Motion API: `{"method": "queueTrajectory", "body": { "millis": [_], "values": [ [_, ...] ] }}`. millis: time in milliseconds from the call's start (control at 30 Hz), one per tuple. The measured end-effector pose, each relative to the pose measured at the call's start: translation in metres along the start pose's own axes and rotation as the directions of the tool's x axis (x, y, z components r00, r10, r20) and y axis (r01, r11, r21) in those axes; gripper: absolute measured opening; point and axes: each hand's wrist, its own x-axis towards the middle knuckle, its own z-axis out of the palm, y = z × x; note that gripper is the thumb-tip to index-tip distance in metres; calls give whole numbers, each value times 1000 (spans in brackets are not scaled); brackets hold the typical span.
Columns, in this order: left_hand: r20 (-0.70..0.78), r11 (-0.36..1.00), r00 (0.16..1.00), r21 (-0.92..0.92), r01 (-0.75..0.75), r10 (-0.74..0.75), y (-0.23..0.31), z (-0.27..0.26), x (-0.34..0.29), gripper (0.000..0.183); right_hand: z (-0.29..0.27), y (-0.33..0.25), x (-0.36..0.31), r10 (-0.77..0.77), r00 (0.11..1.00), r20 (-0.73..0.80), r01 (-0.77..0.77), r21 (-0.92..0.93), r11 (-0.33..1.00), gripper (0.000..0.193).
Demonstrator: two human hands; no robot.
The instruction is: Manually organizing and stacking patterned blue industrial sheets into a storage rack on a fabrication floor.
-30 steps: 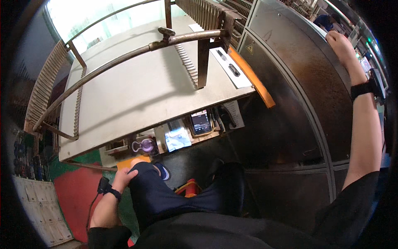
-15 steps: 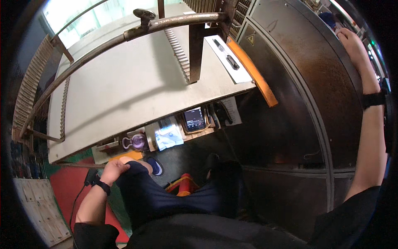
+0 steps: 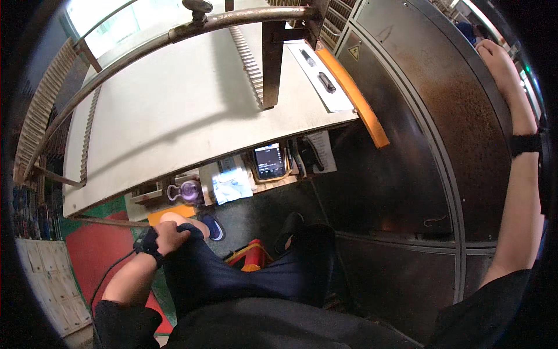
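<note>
My left hand is closed at my left knee, with the hem of my dark blue shorts pinched between thumb and fingers. A black strap with a cable wraps that wrist. Far out to the right, my right hand is raised beside the upper edge of a dark metal cabinet. Its fingers are curled in, and what they hold, if anything, is hidden. A dark blue object shows just past those fingers. Another black band circles the right wrist.
A white tabletop bears a bent metal tube frame and a paper with a black marker. On the shelf below lie a phone, a bright blue-white packet and a purple bottle. An orange strip edges the table.
My left hand has shifted slightly right along my knee, taking up the shorts' fabric. The right hand stays by the cabinet edge, a little lower. The view has tilted slightly.
</note>
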Motion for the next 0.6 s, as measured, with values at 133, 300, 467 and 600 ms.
{"method": "queueTrajectory", "body": {
  "millis": [133,300,467,600],
  "values": [
    [26,981,998,185,55,-61,21,-12,4,55,4,2,1,33,999,10,-33,12,999,32],
    [-113,936,993,344,68,-31,17,13,13,52,-4,8,7,51,997,66,-53,21,998,32],
    [-428,931,884,363,-24,189,19,59,13,29,7,11,9,-18,1000,-3,18,39,999,34],
    [-236,924,927,320,-210,293,23,49,2,23,3,5,4,-23,999,-24,24,19,1000,32]
  ]
}}
